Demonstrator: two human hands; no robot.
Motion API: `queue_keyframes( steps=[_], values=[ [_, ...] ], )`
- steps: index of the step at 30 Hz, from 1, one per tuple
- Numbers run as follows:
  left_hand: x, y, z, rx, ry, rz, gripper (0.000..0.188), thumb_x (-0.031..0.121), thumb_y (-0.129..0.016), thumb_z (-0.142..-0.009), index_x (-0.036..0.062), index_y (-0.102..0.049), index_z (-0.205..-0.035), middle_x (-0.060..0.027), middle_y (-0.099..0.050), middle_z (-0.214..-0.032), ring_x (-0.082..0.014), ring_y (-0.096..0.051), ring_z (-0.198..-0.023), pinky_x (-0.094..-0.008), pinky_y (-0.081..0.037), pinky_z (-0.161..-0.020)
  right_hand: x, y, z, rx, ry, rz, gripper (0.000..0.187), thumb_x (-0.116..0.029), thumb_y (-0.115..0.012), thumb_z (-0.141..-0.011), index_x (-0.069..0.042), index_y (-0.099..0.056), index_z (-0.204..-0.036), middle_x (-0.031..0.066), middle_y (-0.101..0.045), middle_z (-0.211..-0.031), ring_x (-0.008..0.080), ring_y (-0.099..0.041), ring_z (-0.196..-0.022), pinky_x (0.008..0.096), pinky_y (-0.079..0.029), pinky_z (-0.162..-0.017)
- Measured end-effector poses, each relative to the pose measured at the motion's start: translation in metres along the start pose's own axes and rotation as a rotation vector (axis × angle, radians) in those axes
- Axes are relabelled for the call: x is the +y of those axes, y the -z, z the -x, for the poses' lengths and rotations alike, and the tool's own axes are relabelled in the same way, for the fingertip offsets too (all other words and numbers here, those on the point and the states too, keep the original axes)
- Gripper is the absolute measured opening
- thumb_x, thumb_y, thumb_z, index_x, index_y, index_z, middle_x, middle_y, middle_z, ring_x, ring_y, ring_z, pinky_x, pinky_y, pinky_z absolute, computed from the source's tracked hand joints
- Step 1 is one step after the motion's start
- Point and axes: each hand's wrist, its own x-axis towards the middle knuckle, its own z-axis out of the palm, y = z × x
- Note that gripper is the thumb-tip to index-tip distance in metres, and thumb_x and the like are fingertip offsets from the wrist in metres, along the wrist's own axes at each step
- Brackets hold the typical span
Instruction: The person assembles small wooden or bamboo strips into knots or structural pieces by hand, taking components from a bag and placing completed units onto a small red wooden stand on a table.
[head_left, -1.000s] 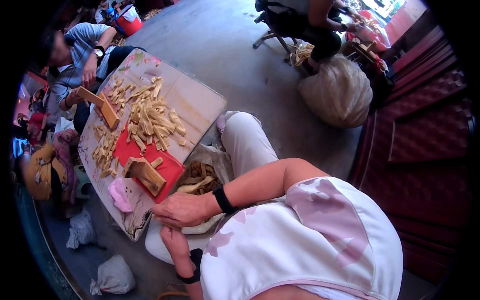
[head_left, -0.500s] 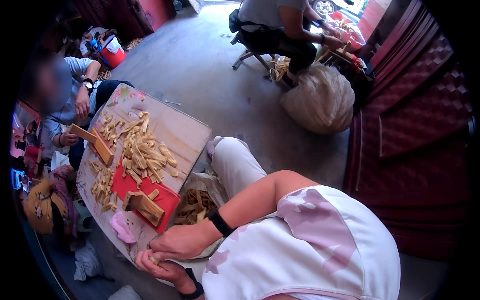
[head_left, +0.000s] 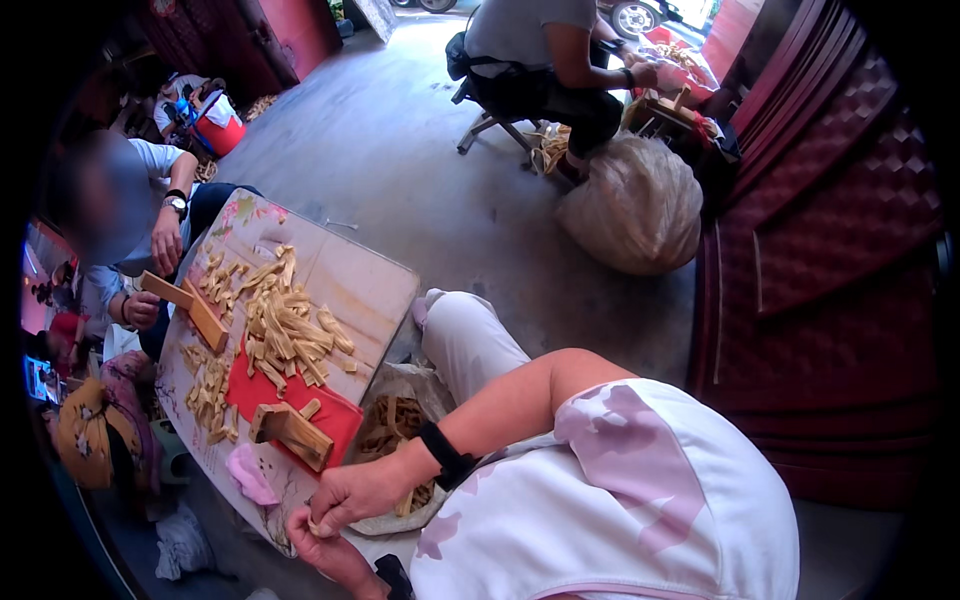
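In the head view, the right hand [head_left: 358,493] and left hand [head_left: 330,556] are meeting beside the near edge of the table [head_left: 365,275] — fingers pinching a small pale piece [head_left: 316,527], mostly hidden. Farther off, a wooden stand [head_left: 298,436] is resting on red cloth [head_left: 342,416]; yellowish strips [head_left: 285,325] are lying beyond — an open sack [head_left: 424,384] is standing right.
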Motion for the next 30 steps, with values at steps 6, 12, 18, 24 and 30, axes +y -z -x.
queue_keyframes(
  steps=[6,12,18,24,30],
  values=[
    [-0.029,-0.023,0.008,0.233,0.001,0.03,0.036,0.019,-0.063,-0.13,-0.0077,-0.072,-0.152,-0.0137,-0.077,-0.141,-0.021,-0.075,-0.126,-0.0348,-0.061,-0.112,0.004,0.009,0.011,-0.024,-0.16,0.054,0.03,-0.024,-0.078,-0.124,0.005,-0.08,-0.12,0.0082,-0.073,-0.087,0.0152,-0.071,-0.082,0.0384,-0.057,-0.074],
    [-0.005,-0.046,0.008,0.252,0.034,0.138,0.034,0.017,-0.068,-0.13,-0.01,-0.072,-0.15,-0.016,-0.079,-0.142,-0.0213,-0.077,-0.126,-0.0358,-0.062,-0.113,-0.01,0.013,0.013,0.073,-0.216,0.016,0.032,-0.028,-0.075,-0.126,0.003,-0.078,-0.122,0.0095,-0.075,-0.092,0.0194,-0.074,-0.082,0.0401,-0.06,-0.076],
    [-0.009,-0.014,0.007,0.259,0.07,0.037,0.019,0.01,-0.073,-0.125,-0.0074,-0.077,-0.133,-0.0124,-0.082,-0.124,-0.0206,-0.078,-0.114,-0.0371,-0.064,-0.106,0.01,0.027,0.011,0.141,-0.477,-0.041,0.052,-0.051,-0.066,-0.128,-0.001,-0.075,-0.12,0.0059,-0.073,-0.099,0.0175,-0.071,-0.087,0.0393,-0.06,-0.079],
    [-0.012,0.015,0.006,0.29,-0.063,-0.482,0.021,-0.002,-0.079,-0.115,-0.0043,-0.08,-0.136,-0.0102,-0.082,-0.119,-0.0244,-0.079,-0.114,-0.0435,-0.065,-0.104,0.024,0.043,0.016,0.171,-0.423,-0.107,0.044,-0.043,-0.07,-0.125,-0.002,-0.076,-0.108,0.0048,-0.073,-0.09,0.0171,-0.072,-0.08,0.0377,-0.059,-0.072],
    [0.01,-0.035,0.015,-0.018,-0.261,-0.976,0.037,-0.002,-0.079,-0.113,-0.0008,-0.078,-0.15,-0.021,-0.085,-0.132,-0.0374,-0.083,-0.119,-0.0468,-0.066,-0.105,0.028,0.024,0.03,0.03,-0.427,-0.067,0.019,-0.017,-0.078,-0.119,-0.001,-0.073,-0.111,0.0041,-0.072,-0.085,0.0142,-0.071,-0.076,0.0371,-0.058,-0.067]
  ],
)
